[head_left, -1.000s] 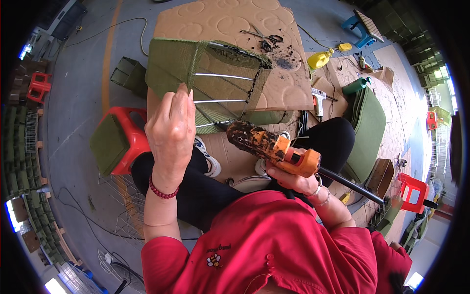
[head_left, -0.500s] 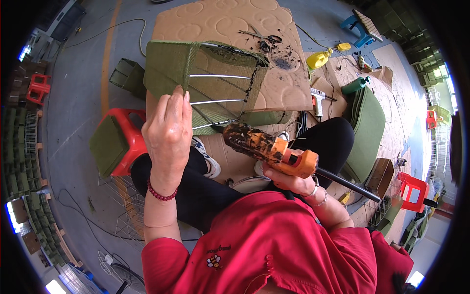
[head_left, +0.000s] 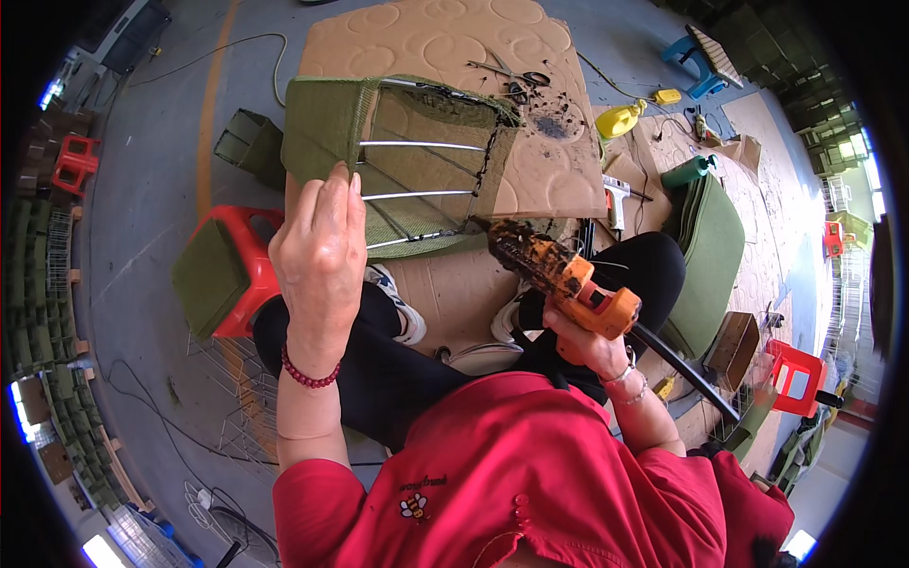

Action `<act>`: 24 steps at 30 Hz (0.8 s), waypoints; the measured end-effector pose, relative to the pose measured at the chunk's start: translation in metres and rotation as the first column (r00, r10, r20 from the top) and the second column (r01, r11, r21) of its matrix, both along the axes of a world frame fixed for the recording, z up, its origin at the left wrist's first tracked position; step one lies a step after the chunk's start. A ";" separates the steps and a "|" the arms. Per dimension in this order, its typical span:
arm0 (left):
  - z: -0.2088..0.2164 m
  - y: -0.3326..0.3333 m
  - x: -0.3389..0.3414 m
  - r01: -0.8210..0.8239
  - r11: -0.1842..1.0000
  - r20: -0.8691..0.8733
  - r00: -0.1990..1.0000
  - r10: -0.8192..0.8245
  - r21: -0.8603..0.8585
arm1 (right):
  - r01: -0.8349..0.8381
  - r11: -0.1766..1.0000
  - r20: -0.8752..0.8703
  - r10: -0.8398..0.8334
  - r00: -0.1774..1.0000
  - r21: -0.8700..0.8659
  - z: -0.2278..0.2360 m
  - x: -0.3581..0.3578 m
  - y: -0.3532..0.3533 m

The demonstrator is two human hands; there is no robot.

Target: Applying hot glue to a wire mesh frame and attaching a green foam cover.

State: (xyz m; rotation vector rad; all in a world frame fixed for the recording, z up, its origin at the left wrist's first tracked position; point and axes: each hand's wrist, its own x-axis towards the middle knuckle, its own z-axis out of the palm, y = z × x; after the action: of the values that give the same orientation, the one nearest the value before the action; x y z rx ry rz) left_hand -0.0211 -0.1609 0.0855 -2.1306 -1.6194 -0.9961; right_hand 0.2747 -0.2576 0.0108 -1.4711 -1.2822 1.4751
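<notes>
A green mesh fabric cover on a frame of pale wires, box-shaped point(head_left: 322, 118), lies on its side over a quilted cardboard-coloured board. My left hand point(head_left: 320, 251) is closed, pinching the near edge of the green fabric between thumb and fingers. In my right hand point(head_left: 579, 343) is an orange glue gun point(head_left: 559, 275) caked with dark residue, a long black glue stick point(head_left: 686, 374) jutting from its back. The gun's nozzle points up-left, at or very near the wire frame's lower right corner. Black glue beads line the frame's right side.
Scissors point(head_left: 511, 74) and black crumbs lie on the board point(head_left: 431, 43). A yellow bottle point(head_left: 619, 118), a green bottle point(head_left: 687, 171) and a white glue gun point(head_left: 617, 201) are at the right, beside stacked green panels point(head_left: 712, 251). A red stool point(head_left: 251, 275) stands left.
My right hand has brought the glue gun slightly right and forward, its nozzle now up at the frame's corner. My left hand keeps its pinch, with the fabric shifted a little.
</notes>
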 end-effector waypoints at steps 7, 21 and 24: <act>-0.001 0.002 0.004 0.049 0.997 0.043 0.998 -0.052 0.067 | -0.026 0.983 0.076 0.012 0.997 0.182 0.003 0.001 0.009; 0.001 0.001 0.002 0.050 0.998 0.033 0.998 -0.051 0.036 | -0.083 0.995 0.167 0.073 0.983 0.053 0.017 -0.003 0.011; 0.002 0.001 0.000 0.050 0.998 0.029 0.998 -0.051 0.036 | 0.019 0.987 0.117 -0.038 0.992 0.159 0.015 -0.002 0.013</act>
State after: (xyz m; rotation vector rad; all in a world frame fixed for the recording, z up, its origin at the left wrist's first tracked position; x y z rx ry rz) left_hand -0.0209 -0.1597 0.0871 -2.1530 -1.5566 -1.0696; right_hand 0.2728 -0.2451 0.0262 -1.4850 -1.4097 1.2526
